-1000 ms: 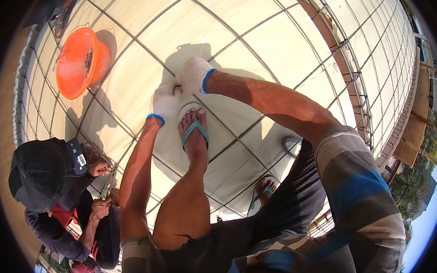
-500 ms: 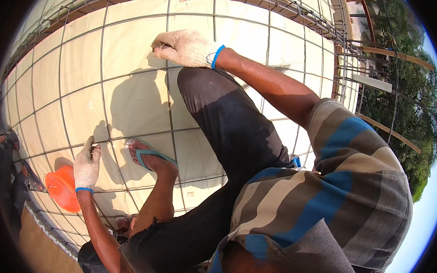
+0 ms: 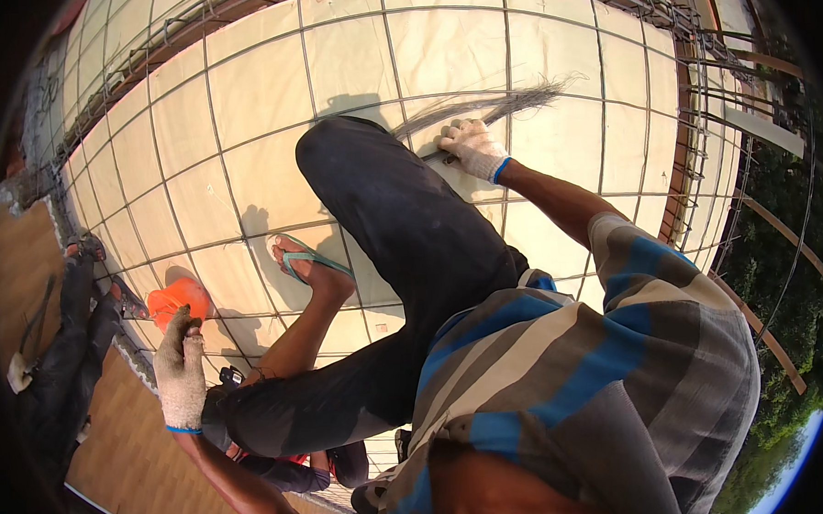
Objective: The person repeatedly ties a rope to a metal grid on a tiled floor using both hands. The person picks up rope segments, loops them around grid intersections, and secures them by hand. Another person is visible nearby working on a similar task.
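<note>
My right hand [image 3: 474, 150], in a pale knit glove with a blue cuff, is low over the steel bar grid [image 3: 386, 51], beyond my raised knee. Its fingers are curled around a short, dark, slim tool [image 3: 440, 156], mostly hidden by the hand. Just past the knuckles, a bundle of thin grey tie wires [image 3: 526, 99] lies across the bars, its ends fanned out to the right. My left hand [image 3: 180, 373], gloved alike with dark-stained fingertips, is raised at the left. Its thumb and forefinger stand slightly apart, and nothing shows in it. Behind its fingertips is an orange bucket [image 3: 185, 294].
Pale panels [image 3: 257, 80] lie beneath the bars. Thicker reinforcement cages [image 3: 690, 125] run along the far and right sides. My sandalled foot [image 3: 313, 266] rests on the grid. Another person's dark-trousered legs [image 3: 62, 355] are at the left, beside a brown board surface [image 3: 130, 435].
My right hand has moved from beyond the knee rightward to beside the wires and closed on the tool. My left hand has drawn lower and nearer. The view has shifted, showing more at left.
</note>
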